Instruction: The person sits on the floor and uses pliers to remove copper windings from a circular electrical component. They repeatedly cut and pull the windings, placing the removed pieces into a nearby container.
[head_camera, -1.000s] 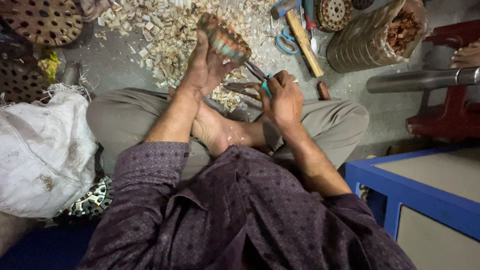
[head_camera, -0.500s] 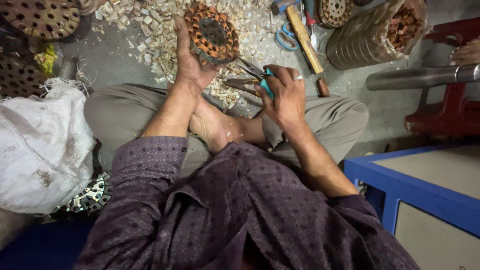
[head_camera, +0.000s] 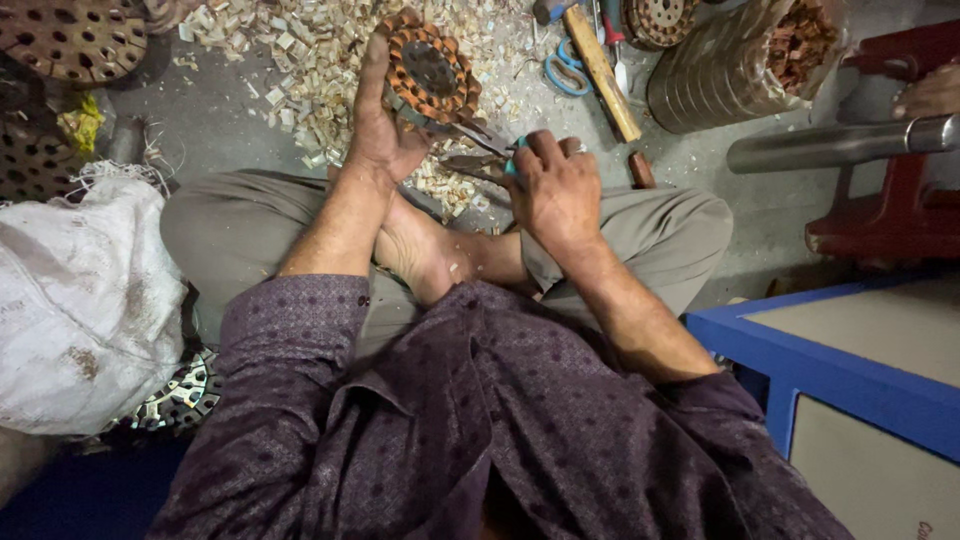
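I sit cross-legged on the floor. My left hand (head_camera: 378, 130) holds a round motor stator with copper windings (head_camera: 432, 72) up in front of me, its flat face turned to the camera. My right hand (head_camera: 553, 188) grips a pair of cutters with teal handles (head_camera: 482, 150), whose jaws touch the stator's lower right rim. My bare foot (head_camera: 425, 250) rests between my knees, below both hands.
Pale cut scraps (head_camera: 300, 55) litter the floor ahead. A white sack (head_camera: 85, 300) lies at left, perforated discs (head_camera: 70, 40) at top left. Blue scissors (head_camera: 567, 72), a wooden-handled tool (head_camera: 602, 72), a stack of discs (head_camera: 740, 60), a metal pipe (head_camera: 840, 145) and a blue cabinet (head_camera: 860, 380) are at right.
My left hand turned the stator from edge-on to face-on and brought it lower. The cutters' jaws have reached its rim.
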